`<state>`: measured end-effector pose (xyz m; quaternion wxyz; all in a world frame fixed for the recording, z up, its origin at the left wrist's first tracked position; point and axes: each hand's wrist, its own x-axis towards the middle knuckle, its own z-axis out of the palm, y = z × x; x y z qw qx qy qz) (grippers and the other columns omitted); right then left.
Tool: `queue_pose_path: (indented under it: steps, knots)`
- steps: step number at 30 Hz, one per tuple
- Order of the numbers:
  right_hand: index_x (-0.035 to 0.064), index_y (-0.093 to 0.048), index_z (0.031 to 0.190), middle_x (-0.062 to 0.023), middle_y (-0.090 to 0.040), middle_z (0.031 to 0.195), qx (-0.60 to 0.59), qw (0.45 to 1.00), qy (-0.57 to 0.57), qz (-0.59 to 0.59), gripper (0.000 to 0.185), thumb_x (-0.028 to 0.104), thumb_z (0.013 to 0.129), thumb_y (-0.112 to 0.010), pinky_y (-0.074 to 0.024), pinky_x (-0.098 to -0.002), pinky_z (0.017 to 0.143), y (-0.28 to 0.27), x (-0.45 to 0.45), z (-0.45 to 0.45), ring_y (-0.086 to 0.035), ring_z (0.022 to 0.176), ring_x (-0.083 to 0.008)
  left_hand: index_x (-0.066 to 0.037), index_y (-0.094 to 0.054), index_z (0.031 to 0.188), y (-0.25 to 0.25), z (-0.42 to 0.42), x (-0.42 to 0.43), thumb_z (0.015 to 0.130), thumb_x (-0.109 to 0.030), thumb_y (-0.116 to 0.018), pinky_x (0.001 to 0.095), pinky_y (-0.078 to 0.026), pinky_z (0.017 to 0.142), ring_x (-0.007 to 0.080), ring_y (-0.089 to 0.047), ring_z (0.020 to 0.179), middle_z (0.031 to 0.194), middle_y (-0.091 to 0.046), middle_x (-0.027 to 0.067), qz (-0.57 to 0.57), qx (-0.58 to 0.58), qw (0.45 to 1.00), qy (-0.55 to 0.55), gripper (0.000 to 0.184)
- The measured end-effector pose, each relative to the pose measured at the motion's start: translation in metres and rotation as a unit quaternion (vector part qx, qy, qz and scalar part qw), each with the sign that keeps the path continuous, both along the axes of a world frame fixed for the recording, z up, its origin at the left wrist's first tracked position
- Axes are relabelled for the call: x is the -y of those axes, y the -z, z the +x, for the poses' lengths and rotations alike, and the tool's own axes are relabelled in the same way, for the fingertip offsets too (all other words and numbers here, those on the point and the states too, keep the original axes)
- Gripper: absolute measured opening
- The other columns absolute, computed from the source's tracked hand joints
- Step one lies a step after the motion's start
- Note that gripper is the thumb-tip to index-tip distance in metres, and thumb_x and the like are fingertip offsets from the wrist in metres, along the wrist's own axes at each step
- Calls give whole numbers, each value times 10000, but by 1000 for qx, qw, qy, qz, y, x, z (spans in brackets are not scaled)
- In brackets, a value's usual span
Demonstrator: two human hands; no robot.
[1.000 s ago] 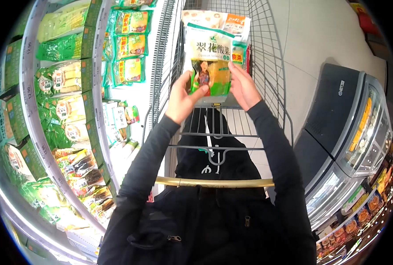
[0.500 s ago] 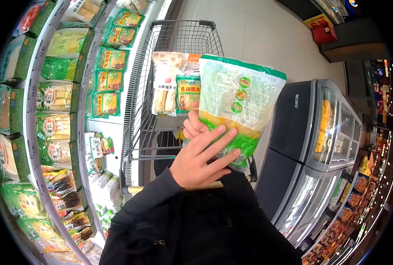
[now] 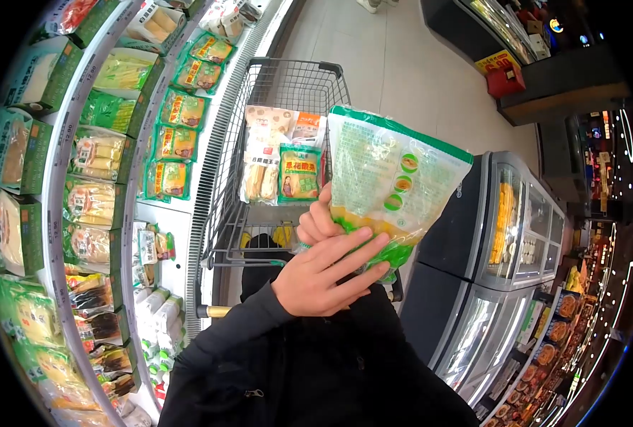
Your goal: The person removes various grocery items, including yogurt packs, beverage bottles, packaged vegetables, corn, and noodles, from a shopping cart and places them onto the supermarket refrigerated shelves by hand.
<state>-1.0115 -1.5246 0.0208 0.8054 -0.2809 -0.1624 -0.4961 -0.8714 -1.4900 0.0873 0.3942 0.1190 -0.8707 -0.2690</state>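
Note:
A clear and green plastic food bag (image 3: 398, 167) is held up over the cart's right side, its printed back with round pictures facing me. My right hand (image 3: 318, 222) is closed on it from behind, with curled fingers showing at its lower left edge. Across the bag's lower front lies my left hand (image 3: 323, 274), its fingers stretched out and spread, touching the plastic; its thumb is hidden. Left of the bag, a green and yellow packet (image 3: 300, 173) and a white packet (image 3: 262, 171) lie in the shopping cart (image 3: 296, 65).
Chilled shelves (image 3: 74, 153) full of packaged food run along the left, close to the cart. A dark freezer cabinet (image 3: 448, 249) with glass doors stands at the right. Farther back are a red box (image 3: 505, 81) and part of a person's shoes (image 3: 368, 6).
The bag was turned from its picture front to its printed back and moved right of the packets. My left hand went from gripping its side to lying spread over its lower part. The view shifted.

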Motion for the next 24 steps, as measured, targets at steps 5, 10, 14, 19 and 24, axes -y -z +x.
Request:
queue_pose_path:
  steps: [5, 10, 14, 19, 24]
  knots:
    - [82, -580, 1298, -24, -536, 827, -56, 996, 10, 75, 432, 420, 1082, -419, -395, -331, 732, -38, -12, 5, -490, 759, -153, -71, -662, 1249, -17, 27, 6, 742, -156, -825, 431, -474, 1024, 358, -546, 1273, 1410, -564, 181, 33, -55, 998, -23, 539]
    - [23, -606, 1182, -117, -576, 864, -75, 969, -115, 207, 651, 630, 984, -481, -437, -400, 757, -58, -19, 26, -551, 790, -252, -16, -466, 1389, -29, 75, 13, 851, -209, -726, 424, -406, 1063, 270, -490, 1268, 1413, -499, 188, 271, -157, 928, -204, 628]
    - [0, -597, 1180, -143, -584, 894, 25, 975, -221, -23, 728, 682, 943, -501, -442, -414, 766, -34, -5, 90, -560, 815, -276, 13, -484, 1403, -37, 106, 24, 954, -218, -630, 419, -383, 1101, 270, -535, 1290, 1357, -592, 185, 487, -210, 846, -54, 526]
    - [-29, -586, 1176, -176, -595, 932, 124, 915, -351, -156, 827, 746, 893, -525, -449, -432, 777, -4, 1, 151, -573, 847, -306, 45, -491, 1364, -68, 141, 6, 1011, -161, -601, 276, -582, 551, 200, -732, 686, 1059, -706, 204, 580, -197, 790, 7, 423]
    - [-34, -599, 1122, -206, -611, 920, 106, 911, -371, -146, 953, 859, 795, -525, -470, -453, 776, -16, -14, 167, -606, 857, -348, 61, -543, 1293, -91, 162, -9, 1010, -141, -608, 260, -507, 351, 200, -674, 467, 752, -709, 162, 601, -243, 761, -31, 353]
